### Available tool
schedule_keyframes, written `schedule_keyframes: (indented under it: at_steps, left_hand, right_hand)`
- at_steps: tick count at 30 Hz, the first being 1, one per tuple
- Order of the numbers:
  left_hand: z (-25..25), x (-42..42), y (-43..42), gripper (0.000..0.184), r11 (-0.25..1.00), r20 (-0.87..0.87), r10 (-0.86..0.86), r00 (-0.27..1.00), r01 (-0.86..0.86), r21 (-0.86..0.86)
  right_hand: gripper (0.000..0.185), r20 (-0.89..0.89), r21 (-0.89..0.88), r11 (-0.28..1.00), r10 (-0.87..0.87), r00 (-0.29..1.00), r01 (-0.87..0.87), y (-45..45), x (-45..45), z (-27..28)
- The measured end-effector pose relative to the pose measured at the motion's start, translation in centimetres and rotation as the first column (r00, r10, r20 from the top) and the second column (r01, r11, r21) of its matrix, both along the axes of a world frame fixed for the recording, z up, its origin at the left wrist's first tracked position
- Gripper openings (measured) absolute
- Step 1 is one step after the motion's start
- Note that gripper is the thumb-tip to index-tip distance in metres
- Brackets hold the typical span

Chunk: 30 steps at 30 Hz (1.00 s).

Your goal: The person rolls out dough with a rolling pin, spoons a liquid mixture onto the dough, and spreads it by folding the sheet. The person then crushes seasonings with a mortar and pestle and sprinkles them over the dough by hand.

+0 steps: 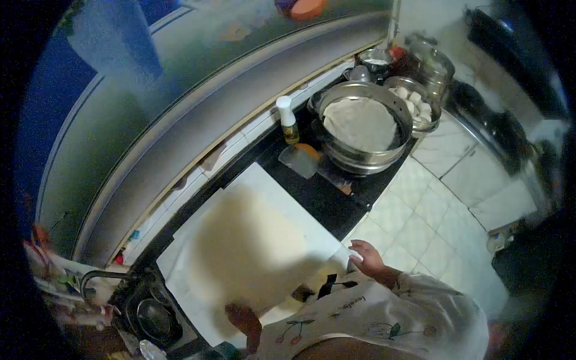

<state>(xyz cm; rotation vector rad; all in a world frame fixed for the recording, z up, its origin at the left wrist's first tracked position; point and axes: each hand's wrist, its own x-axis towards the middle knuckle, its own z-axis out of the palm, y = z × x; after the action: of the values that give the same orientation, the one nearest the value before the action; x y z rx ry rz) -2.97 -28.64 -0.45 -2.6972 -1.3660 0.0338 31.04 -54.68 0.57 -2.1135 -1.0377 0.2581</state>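
A wide, thin cream sheet, which looks like rolled dough [276,234], lies across a white board [180,264], partly in shadow. My left hand [243,318] is at the near edge of the sheet, dark and blurred, so its fingers and any hold are unclear. My right hand [367,258] is by the board's right corner, thumb and fingers apart, with nothing seen in it. A pale round sheet [363,123] covers the inside of a metal steamer pot [366,165] on the black counter.
A spray bottle [288,120] with yellowish liquid stands left of the pot, near a clear flat piece [298,162]. Behind the pot, a metal bowl [433,127] holds several white lumps [414,105]. A black sink [155,318] is at the lower left.
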Motion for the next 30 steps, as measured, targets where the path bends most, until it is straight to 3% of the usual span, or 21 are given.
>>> schedule_keyframes:
  at_steps: [5, 9, 15, 16, 18, 19, 22, 23, 30]
  left_hand:
    - [-0.5, 6.6, -5.6, 0.05, 0.994, 0.17, -0.066, 0.983, 0.08, -0.077]
    - [-1.8, 11.5, -8.3, 0.054, 0.972, 0.287, -0.139, 0.948, 0.187, -0.146]
    - [-2.9, 11.2, -8.1, 0.06, 0.943, 0.323, -0.247, 0.914, 0.303, -0.138]
    - [-3.7, 10.8, -7.5, 0.057, 0.931, 0.316, -0.318, 0.894, 0.357, -0.073]
    - [-2.7, 11.2, -6.9, 0.043, 0.947, 0.369, -0.248, 0.896, 0.305, -0.104]
    - [-2.2, 11.7, -6.1, 0.037, 0.948, 0.398, -0.225, 0.889, 0.294, -0.121]
    - [-3.4, 12.7, -2.4, 0.023, 0.915, 0.076, -0.317, 0.945, 0.326, -0.238]
    - [-3.0, 13.3, -1.5, 0.023, 0.897, 0.061, -0.349, 0.935, 0.352, -0.268]
    - [-2.0, 20.8, 0.7, 0.019, 0.718, 0.308, -0.498, 0.811, 0.584, -0.379]
  right_hand:
    - [0.03, 0.052, -0.059, 0.998, 0.034, 0.998, -0.031, -4.4, 5.6, -0.4]
    - [0.029, 0.039, 0.039, 0.999, 0.018, 0.999, -0.019, -5.5, 8.1, -0.4]
    - [0.028, -0.012, 0.06, 0.991, 0.117, 0.993, -0.116, -5.1, 8.8, -0.9]
    - [0.028, -0.01, 0.069, 0.989, 0.129, 0.992, -0.128, -5.0, 8.7, -1.7]
    - [0.025, 0.04, 0.053, 0.99, 0.129, 0.991, -0.131, -4.7, 8.4, -1.4]
    - [0.024, 0.003, 0.053, 0.993, 0.101, 0.995, -0.101, -4.5, 7.9, -1.2]
    - [0.021, -0.017, 0.053, 0.998, -0.042, 0.999, 0.043, -5.0, 7.4, -1.8]
    - [0.022, -0.087, -0.005, 0.995, -0.095, 0.992, 0.095, -5.3, 7.1, -1.2]
    - [0.02, -0.11, -0.108, 0.907, -0.417, 0.902, 0.406, -9.9, 5.1, -1.5]
